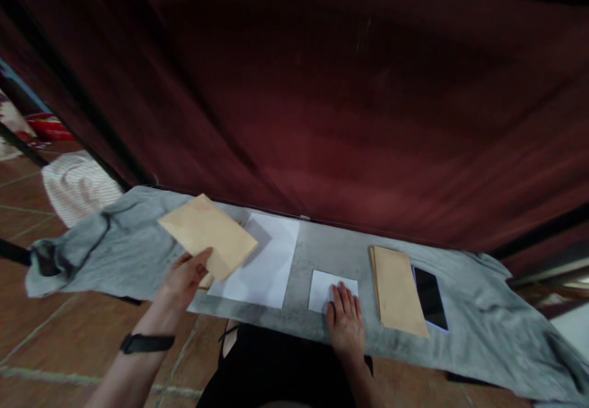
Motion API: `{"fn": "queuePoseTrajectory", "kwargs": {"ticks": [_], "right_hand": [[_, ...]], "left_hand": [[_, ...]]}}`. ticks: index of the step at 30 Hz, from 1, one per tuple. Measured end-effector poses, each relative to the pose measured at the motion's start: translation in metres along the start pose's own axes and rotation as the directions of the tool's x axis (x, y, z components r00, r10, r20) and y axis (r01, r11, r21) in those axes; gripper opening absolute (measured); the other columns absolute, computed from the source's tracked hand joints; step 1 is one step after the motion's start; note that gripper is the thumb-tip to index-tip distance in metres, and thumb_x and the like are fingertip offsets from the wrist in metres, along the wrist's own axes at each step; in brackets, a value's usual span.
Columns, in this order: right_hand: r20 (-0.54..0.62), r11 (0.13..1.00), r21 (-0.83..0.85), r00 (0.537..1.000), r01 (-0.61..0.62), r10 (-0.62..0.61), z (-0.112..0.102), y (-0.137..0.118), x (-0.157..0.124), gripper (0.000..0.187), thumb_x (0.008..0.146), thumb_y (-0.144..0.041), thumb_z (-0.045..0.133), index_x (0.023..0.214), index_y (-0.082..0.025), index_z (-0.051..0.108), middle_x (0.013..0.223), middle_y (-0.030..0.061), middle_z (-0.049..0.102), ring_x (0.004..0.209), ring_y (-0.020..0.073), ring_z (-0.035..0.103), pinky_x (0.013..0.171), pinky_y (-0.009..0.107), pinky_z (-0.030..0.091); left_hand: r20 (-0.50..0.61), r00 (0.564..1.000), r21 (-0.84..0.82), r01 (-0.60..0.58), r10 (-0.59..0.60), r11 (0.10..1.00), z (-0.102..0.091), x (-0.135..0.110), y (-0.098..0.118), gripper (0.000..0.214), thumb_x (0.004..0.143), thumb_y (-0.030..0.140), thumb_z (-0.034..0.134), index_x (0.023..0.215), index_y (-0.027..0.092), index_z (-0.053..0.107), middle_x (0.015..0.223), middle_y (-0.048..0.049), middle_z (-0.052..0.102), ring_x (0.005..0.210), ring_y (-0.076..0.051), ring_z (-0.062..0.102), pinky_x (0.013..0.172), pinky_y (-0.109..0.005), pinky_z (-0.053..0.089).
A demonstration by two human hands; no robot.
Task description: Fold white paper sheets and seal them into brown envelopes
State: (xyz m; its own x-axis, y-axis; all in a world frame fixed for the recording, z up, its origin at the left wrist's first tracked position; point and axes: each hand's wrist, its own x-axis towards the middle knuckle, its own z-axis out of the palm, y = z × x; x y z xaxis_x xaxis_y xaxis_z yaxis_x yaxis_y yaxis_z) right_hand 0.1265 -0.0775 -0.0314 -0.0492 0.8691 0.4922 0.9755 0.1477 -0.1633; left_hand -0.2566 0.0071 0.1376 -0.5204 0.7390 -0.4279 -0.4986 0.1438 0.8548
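Note:
In the head view, my left hand (188,273) grips a tan paper envelope (211,233) by its near edge, fingers closed on it. The envelope is held tilted above the left part of the bench and overlaps a large white sheet of paper (267,267). A bit of another tan piece (207,281) shows beneath it, mostly hidden. My right hand (346,322) lies flat, fingers stretched out, on a small white paper (321,290) that looks folded. To its right rests a small stack of tan envelopes (399,291).
A phone (431,297) with a dark screen lies beside the envelope stack. Grey cloth (473,316) covers the narrow bench and hangs over its ends. Dark red fabric (322,119) rises right behind it. A striped cloth (80,187) is at the far left, above a tiled floor (37,346).

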Motion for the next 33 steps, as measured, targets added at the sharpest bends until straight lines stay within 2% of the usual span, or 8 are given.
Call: {"fn": "queuePoseTrajectory", "kwargs": {"ticks": [6, 11, 13, 17, 22, 24, 28, 33], "right_hand": [[0.042, 0.998, 0.051, 0.999, -0.033, 0.031, -0.005, 0.0, 0.001, 0.048, 0.102, -0.035, 0.039, 0.146, -0.018, 0.048, 0.153, 0.0132, 0.045, 0.141, 0.0286, 0.042, 0.118, 0.051, 0.03], [0.135, 0.919, 0.341, 0.978, -0.197, 0.159, -0.018, 0.003, 0.009, 0.047, 0.103, -0.04, 0.036, 0.138, -0.02, 0.057, 0.149, 0.0118, 0.051, 0.14, 0.0266, 0.044, 0.119, 0.051, 0.03], [0.207, 0.771, 0.533, 0.937, -0.349, 0.282, -0.027, 0.0, 0.015, 0.05, 0.102, -0.046, 0.035, 0.135, -0.017, 0.06, 0.145, 0.0132, 0.055, 0.137, 0.0259, 0.048, 0.117, 0.048, 0.035], [0.405, 0.285, 0.776, 0.79, -0.563, 0.46, -0.042, -0.015, 0.028, 0.05, 0.092, -0.056, 0.052, 0.128, -0.023, 0.064, 0.133, 0.0089, 0.065, 0.125, 0.0253, 0.058, 0.109, 0.041, 0.044], [0.699, -0.296, 0.71, 0.59, -0.639, 0.403, -0.046, -0.027, 0.036, 0.044, 0.065, -0.051, 0.077, 0.099, -0.023, 0.07, 0.093, 0.0038, 0.077, 0.082, 0.0225, 0.072, 0.071, 0.03, 0.055], [0.749, -0.382, 0.662, 0.542, -0.645, 0.382, -0.046, -0.025, 0.036, 0.042, 0.06, -0.047, 0.078, 0.092, -0.022, 0.068, 0.081, 0.0025, 0.076, 0.068, 0.0202, 0.07, 0.06, 0.027, 0.052], [0.785, -0.44, 0.62, 0.526, -0.65, 0.328, -0.048, -0.017, 0.037, 0.038, 0.057, -0.039, 0.076, 0.088, -0.019, 0.067, 0.065, -0.0003, 0.07, 0.05, 0.014, 0.061, 0.048, 0.022, 0.043], [0.785, -0.386, 0.618, 0.518, -0.684, 0.339, -0.048, -0.011, 0.036, 0.037, 0.061, -0.042, 0.075, 0.091, -0.022, 0.066, 0.066, -0.0025, 0.068, 0.05, 0.0129, 0.057, 0.047, 0.022, 0.041]], "left_hand": [[0.317, 0.915, -0.039, 0.275, -0.249, 0.961, 0.055, -0.058, -0.114, 0.024, 0.067, 0.004, 0.078, 0.086, 0.016, 0.068, 0.089, -0.0048, 0.077, 0.075, -0.018, 0.073, 0.066, -0.026, 0.059], [0.344, 0.882, -0.021, 0.351, -0.323, 0.936, 0.073, -0.093, -0.163, 0.029, 0.06, 0.014, 0.086, 0.083, 0.018, 0.068, 0.083, -0.0022, 0.076, 0.074, -0.018, 0.074, 0.063, -0.025, 0.056], [0.363, 0.876, -0.02, 0.349, -0.319, 0.937, 0.075, -0.101, -0.173, 0.033, 0.058, 0.017, 0.088, 0.085, 0.018, 0.069, 0.084, -0.0019, 0.077, 0.077, -0.019, 0.074, 0.066, -0.026, 0.056], [0.36, 0.88, -0.018, 0.338, -0.309, 0.941, 0.078, -0.111, -0.186, 0.035, 0.051, 0.022, 0.092, 0.075, 0.017, 0.067, 0.076, -0.0005, 0.075, 0.071, -0.017, 0.073, 0.065, -0.025, 0.054], [0.366, 0.869, 0.005, 0.357, -0.334, 0.934, 0.078, -0.121, -0.195, 0.035, 0.052, 0.021, 0.092, 0.078, 0.016, 0.068, 0.079, -0.0024, 0.076, 0.068, -0.017, 0.072, 0.062, -0.026, 0.054], [0.369, 0.861, -0.002, 0.379, -0.351, 0.925, 0.077, -0.123, -0.195, 0.033, 0.058, 0.019, 0.09, 0.084, 0.016, 0.069, 0.083, -0.0029, 0.077, 0.07, -0.017, 0.073, 0.063, -0.026, 0.055], [0.294, 0.867, -0.064, 0.439, -0.403, 0.896, 0.08, -0.126, -0.191, 0.026, 0.068, 0.009, 0.082, 0.084, 0.018, 0.065, 0.081, 0.0002, 0.076, 0.067, -0.015, 0.072, 0.059, -0.024, 0.055], [0.288, 0.872, -0.037, 0.423, -0.396, 0.905, 0.085, -0.132, -0.192, 0.027, 0.068, 0.01, 0.082, 0.084, 0.019, 0.063, 0.082, 0.0011, 0.074, 0.066, -0.013, 0.07, 0.058, -0.022, 0.054]]}}
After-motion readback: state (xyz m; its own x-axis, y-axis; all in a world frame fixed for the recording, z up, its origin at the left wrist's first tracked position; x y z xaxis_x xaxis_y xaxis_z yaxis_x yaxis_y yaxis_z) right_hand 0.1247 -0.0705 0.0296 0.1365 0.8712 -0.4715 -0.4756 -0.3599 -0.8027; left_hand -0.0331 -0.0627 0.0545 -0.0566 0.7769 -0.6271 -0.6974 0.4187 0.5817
